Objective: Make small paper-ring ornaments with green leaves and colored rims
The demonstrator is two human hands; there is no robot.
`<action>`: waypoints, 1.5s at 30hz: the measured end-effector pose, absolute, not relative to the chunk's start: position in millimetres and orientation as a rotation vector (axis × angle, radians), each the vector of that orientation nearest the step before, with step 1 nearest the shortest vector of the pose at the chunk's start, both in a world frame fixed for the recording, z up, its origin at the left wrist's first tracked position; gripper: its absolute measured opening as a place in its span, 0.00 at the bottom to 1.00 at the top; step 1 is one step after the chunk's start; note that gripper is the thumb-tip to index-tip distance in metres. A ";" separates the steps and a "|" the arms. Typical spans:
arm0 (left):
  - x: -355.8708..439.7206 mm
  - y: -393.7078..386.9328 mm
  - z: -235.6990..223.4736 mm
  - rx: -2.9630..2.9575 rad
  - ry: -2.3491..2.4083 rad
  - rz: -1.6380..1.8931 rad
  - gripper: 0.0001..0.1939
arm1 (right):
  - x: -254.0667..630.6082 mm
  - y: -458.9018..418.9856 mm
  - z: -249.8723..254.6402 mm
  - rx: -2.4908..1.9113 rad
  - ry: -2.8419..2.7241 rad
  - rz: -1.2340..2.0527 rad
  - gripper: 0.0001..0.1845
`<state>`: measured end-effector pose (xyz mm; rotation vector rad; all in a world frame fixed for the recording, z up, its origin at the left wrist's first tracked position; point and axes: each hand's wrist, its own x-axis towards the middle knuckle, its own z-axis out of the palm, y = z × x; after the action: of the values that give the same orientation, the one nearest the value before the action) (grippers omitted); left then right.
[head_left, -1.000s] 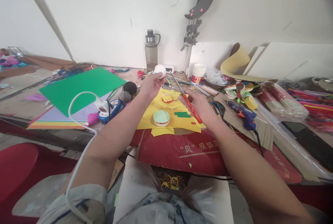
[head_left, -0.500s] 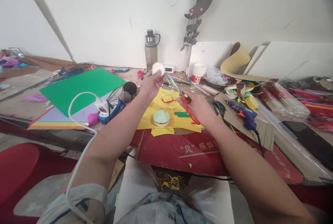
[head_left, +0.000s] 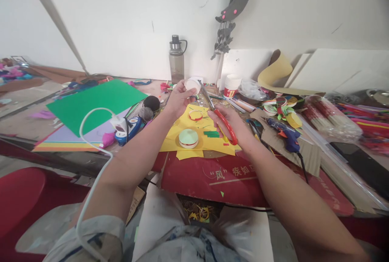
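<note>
My left hand (head_left: 180, 99) pinches a small round white piece, like the bottom of a paper cup (head_left: 192, 86), raised above the far part of the yellow paper (head_left: 170, 139). In my right hand (head_left: 229, 119) are red-handled scissors (head_left: 225, 125); their blades point up and away, with the tips at the right edge of the white piece. Whether the blades cut into it I cannot tell. Below, on the yellow paper, lie a round box-like piece with a pale green top (head_left: 188, 138), a red-and-yellow ring (head_left: 195, 115) and dark green strips (head_left: 212, 134).
At the back stand a water bottle (head_left: 176, 60) and stacked paper cups (head_left: 232, 86). A blue glue gun (head_left: 284, 134) rests on cardboard at right, near a black phone (head_left: 361, 166). Green paper (head_left: 97, 104) lies left, beside a power strip (head_left: 126, 130) with a white cable.
The white piece has moved slightly right and turned in my left hand. The scissors have swung more upright, their handles shifting a little right, with the blades now against its right side.
</note>
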<state>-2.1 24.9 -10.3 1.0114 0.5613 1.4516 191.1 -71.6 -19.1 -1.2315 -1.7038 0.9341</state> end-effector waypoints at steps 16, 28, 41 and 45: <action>5.9 19.7 -5.8 0.858 0.545 1.476 0.13 | 187.0 -74.9 -18.8 -1.248 -1.691 1.139 0.28; 4.7 15.0 3.6 0.754 0.539 1.458 0.09 | 181.7 -84.6 -10.4 -1.255 -1.683 1.147 0.26; 5.1 13.8 0.0 0.779 0.497 1.517 0.06 | 180.6 -100.2 3.9 -1.042 -1.742 1.215 0.32; 4.9 14.9 -1.3 0.783 0.527 1.520 0.08 | 181.3 -101.7 5.2 -1.060 -1.765 1.172 0.32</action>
<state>4.9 14.9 -1.3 0.7827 0.5266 1.5198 181.3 -101.7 5.2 -1.0603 -1.7653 1.1715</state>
